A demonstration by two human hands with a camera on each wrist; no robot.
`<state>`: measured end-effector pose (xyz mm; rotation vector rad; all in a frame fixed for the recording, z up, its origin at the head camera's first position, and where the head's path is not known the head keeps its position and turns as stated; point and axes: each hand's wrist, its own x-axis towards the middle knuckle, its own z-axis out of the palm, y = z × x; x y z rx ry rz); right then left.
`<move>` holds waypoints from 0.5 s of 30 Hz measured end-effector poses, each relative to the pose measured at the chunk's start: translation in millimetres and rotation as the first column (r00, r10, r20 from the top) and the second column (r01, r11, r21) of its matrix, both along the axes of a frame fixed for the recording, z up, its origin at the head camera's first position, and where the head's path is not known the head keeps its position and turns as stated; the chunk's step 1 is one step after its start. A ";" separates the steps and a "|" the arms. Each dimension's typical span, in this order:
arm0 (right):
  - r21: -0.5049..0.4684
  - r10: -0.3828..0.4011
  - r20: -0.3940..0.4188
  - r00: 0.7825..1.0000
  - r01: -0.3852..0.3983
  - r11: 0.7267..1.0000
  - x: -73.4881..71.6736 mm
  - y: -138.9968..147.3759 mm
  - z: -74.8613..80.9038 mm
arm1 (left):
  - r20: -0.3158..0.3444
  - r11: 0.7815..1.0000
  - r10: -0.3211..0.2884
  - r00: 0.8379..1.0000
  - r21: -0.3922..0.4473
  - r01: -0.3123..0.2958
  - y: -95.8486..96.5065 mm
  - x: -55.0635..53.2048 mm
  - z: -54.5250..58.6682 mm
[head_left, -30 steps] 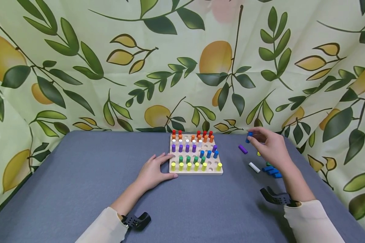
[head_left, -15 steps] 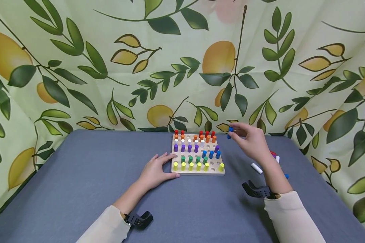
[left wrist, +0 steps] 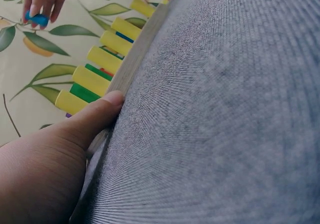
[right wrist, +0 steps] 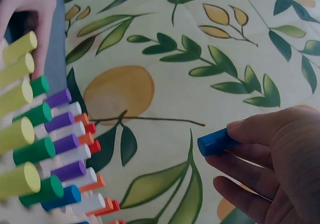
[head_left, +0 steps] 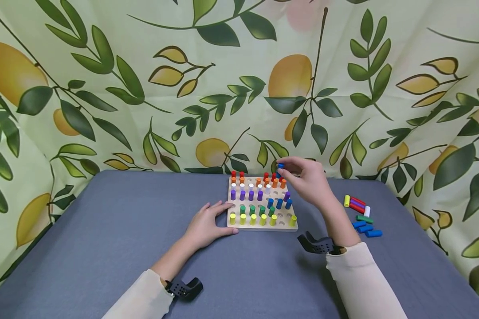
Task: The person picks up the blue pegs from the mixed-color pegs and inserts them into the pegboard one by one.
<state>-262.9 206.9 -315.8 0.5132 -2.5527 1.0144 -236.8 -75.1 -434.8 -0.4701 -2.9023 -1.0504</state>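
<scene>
Table covered in grey-blue woven cloth (head_left: 104, 230), one. Cream fabric backdrop (head_left: 239, 66), one, printed with green leaves, orange-yellow fruits and dark stems; lightly creased, upright behind the table, continuing along its left and right sides.

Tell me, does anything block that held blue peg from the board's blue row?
Only standing red pegs, orange pegs, white pegs and purple pegs, beyond the blue row. Above them, nothing visible blocks the blue peg in the right hand.
</scene>
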 end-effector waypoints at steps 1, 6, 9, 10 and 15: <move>-0.005 0.005 0.003 1.000 -0.005 1.000 -0.3 -2.3 -0.3 | 0.002 1.000 0.001 1.000 0.002 -0.001 -0.1 0.2 0.0; -0.032 0.022 0.039 0.999 -0.021 0.999 -0.9 -9.5 -6.6 | 0.006 1.000 0.010 1.000 -0.003 -0.010 -0.7 0.6 -0.7; -0.045 0.035 0.077 0.996 -0.032 0.998 -2.1 -10.8 -12.2 | 0.008 1.000 0.012 1.000 -0.005 -0.012 -0.8 0.8 -0.8; -0.047 0.041 0.088 0.995 -0.036 0.998 -2.2 -10.9 -13.5 | 0.006 1.000 0.011 1.000 -0.006 -0.011 -0.7 0.7 -1.1; -0.059 0.059 0.125 0.990 -0.052 0.997 -3.4 -11.0 -18.3 | 0.000 1.000 0.008 1.000 -0.015 -0.008 0.5 0.5 -0.5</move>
